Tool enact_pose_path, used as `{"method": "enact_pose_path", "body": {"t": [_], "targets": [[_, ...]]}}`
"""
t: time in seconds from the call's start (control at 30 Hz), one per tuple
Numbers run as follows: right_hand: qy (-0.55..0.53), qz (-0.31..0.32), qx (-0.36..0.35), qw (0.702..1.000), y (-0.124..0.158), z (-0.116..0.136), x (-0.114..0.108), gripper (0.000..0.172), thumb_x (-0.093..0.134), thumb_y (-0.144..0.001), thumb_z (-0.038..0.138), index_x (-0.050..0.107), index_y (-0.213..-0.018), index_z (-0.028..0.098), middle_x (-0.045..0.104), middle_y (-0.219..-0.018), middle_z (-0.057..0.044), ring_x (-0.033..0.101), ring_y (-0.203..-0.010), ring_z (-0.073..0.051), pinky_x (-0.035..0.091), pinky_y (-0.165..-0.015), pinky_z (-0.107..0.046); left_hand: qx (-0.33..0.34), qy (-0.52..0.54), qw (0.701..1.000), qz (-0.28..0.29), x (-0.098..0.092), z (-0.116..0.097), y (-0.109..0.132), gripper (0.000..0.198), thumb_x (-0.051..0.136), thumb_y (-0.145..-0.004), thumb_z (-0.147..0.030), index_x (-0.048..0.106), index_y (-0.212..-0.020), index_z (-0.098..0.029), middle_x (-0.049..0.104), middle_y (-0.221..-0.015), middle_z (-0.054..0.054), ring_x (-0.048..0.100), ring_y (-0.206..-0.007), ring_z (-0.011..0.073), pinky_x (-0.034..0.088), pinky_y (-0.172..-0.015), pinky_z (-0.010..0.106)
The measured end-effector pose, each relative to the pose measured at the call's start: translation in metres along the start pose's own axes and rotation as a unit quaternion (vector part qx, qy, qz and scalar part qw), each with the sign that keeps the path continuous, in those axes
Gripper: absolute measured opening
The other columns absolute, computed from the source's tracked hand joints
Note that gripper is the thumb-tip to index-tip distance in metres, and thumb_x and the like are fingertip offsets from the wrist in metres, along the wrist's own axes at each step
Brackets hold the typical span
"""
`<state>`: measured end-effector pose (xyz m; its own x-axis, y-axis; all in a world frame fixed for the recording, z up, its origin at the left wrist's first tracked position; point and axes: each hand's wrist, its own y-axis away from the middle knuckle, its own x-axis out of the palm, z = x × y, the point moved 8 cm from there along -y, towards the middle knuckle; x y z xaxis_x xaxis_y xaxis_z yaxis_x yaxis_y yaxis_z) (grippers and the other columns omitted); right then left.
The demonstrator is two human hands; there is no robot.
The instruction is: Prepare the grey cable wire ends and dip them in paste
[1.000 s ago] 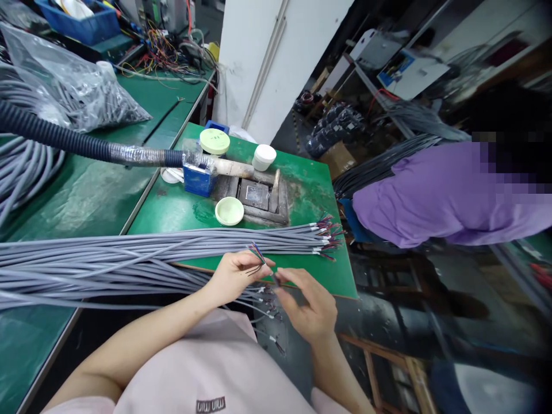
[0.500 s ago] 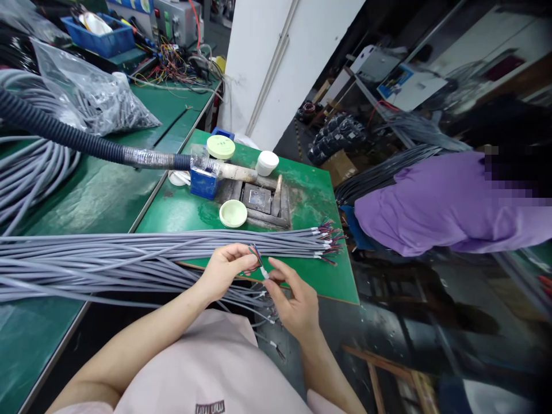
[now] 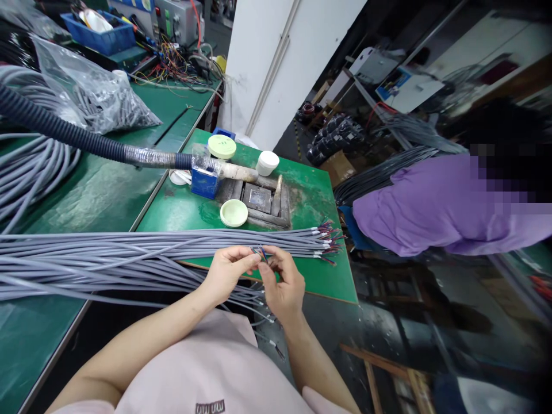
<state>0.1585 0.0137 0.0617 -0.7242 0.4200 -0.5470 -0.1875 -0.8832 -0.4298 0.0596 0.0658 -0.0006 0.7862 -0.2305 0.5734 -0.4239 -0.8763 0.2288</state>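
Head view: our left hand (image 3: 225,276), our right hand (image 3: 284,288); fingers of each clamped on coloured wires (image 3: 264,255), held near front edge of worktop (image 3: 336,280). Grey cables (image 3: 259,237) just beyond, lying across worktop. Farther back: 1 pale-green dish (image 3: 234,222), 1 white tub (image 3: 267,165).

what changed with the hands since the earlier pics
The right hand moved left and slightly up, its fingers now at the coloured wires, close beside the left hand. The tabletop bowl and white jar stayed put.
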Motion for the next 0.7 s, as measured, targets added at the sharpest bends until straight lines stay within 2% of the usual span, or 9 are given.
{"method": "enact_pose_path", "body": {"t": [0.13, 0.27, 0.53, 0.7], "targets": [[-0.036, -0.002, 0.015, 0.999, -0.004, -0.002, 0.000, 0.013, 0.051, -0.088, 0.021, 0.060, -0.097, 0.022, 0.066, -0.079, 0.000, 0.061, -0.065, -0.012, 0.049, -0.061, -0.024, 0.013, -0.005, 1.000, -0.018, -0.002, -0.002, -0.001, 0.027, 0.080, -0.057, -0.035, 0.065, -0.058, -0.013, 0.060, -0.055, -0.001, 0.051, -0.053, 0.0084, 0.042, -0.055, 0.022], [-0.050, -0.006, 0.048, 0.998, -0.004, -0.009, -0.001, 0.006, 0.055, -0.086, 0.023, 0.061, -0.085, 0.021, 0.063, -0.072, 0.002, 0.058, -0.059, -0.011, 0.046, -0.056, -0.022, 0.027, -0.013, 0.999, -0.029, -0.004, -0.003, -0.002, 0.024, 0.081, -0.057, -0.031, 0.064, -0.060, -0.014, 0.060, -0.054, -0.002, 0.051, -0.052, 0.0076, 0.041, -0.055, 0.021], [-0.158, -0.004, 0.133, 0.978, -0.006, -0.022, 0.004, 0.012, 0.052, -0.087, 0.029, 0.054, -0.079, 0.020, 0.053, -0.056, 0.005, 0.051, -0.047, -0.009, 0.042, -0.046, -0.020, 0.033, 0.000, 0.999, -0.014, 0.000, -0.001, -0.004, 0.025, 0.079, -0.059, -0.033, 0.065, -0.064, -0.014, 0.061, -0.057, -0.002, 0.052, -0.052, 0.0080, 0.044, -0.056, 0.022], [-0.185, 0.029, 0.153, 0.970, -0.009, -0.025, 0.010, 0.015, 0.053, -0.086, 0.031, 0.054, -0.076, 0.020, 0.052, -0.054, 0.005, 0.050, -0.045, -0.008, 0.041, -0.043, -0.019, 0.053, -0.004, 0.998, -0.015, 0.000, -0.005, -0.006, 0.026, 0.079, -0.060, -0.034, 0.063, -0.066, -0.015, 0.059, -0.057, -0.003, 0.051, -0.052, 0.0078, 0.043, -0.054, 0.021]]}}
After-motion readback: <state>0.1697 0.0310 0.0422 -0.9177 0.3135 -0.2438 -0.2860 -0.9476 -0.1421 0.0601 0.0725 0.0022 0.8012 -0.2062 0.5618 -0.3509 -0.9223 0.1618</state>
